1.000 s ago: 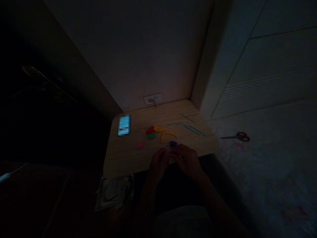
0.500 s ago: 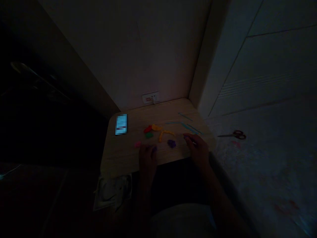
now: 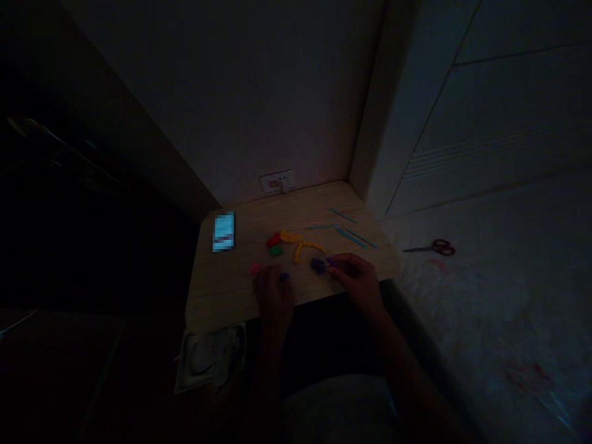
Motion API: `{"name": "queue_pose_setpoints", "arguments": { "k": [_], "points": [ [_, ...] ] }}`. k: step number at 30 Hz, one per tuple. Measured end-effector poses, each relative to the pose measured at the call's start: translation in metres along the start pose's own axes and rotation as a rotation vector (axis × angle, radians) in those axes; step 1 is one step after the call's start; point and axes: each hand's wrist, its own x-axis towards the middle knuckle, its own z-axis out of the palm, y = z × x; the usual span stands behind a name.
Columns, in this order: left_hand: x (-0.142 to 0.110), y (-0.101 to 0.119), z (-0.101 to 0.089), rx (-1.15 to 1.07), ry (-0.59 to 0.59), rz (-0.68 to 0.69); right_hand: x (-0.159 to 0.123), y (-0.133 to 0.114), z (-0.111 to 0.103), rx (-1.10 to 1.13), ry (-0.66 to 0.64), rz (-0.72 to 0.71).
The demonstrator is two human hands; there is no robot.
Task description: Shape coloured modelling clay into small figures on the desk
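Observation:
In the dim head view, my right hand (image 3: pixel 358 280) pinches a small piece of purple modelling clay (image 3: pixel 331 263) between thumb and fingertips. That piece is right beside a dark purple clay lump (image 3: pixel 317 266) on the table; whether they touch I cannot tell. My left hand (image 3: pixel 274 299) is closed around another bit of purple clay, partly showing at the fingertips. Pink clay (image 3: pixel 254 269) lies just beyond the left fingers. Farther back are red clay (image 3: pixel 273 240), green clay (image 3: pixel 275 250) and a branching orange clay strip (image 3: pixel 298 250).
Several thin blue sticks (image 3: pixel 350 236) lie at the table's (image 3: pixel 222 290) right. A lit phone (image 3: pixel 224 232) is at the back left. Behind is a wall socket (image 3: pixel 277 181) with a plug. Scissors (image 3: pixel 432 248) rest on the right; an open box (image 3: pixel 210 357) stands below the left edge.
My right hand has moved left with its purple piece, up to the purple lump. My left hand has stayed nearly in place, and the view has shifted slightly.

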Motion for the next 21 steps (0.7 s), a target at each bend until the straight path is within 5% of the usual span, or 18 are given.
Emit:
{"name": "queue_pose_setpoints", "arguments": {
  "k": [8, 16, 21],
  "points": [
    [0.012, 0.03, -0.026, -0.143, 0.106, 0.117, -0.004, -0.003, 0.003, -0.039, -0.073, -0.032],
    [0.013, 0.067, -0.035, -0.278, -0.127, 0.229, -0.012, -0.01, 0.015, 0.071, -0.265, -0.007],
    [0.013, 0.067, -0.03, -0.277, -0.077, 0.238, -0.014, -0.012, 0.02, 0.048, -0.328, -0.042]
  ]
}}
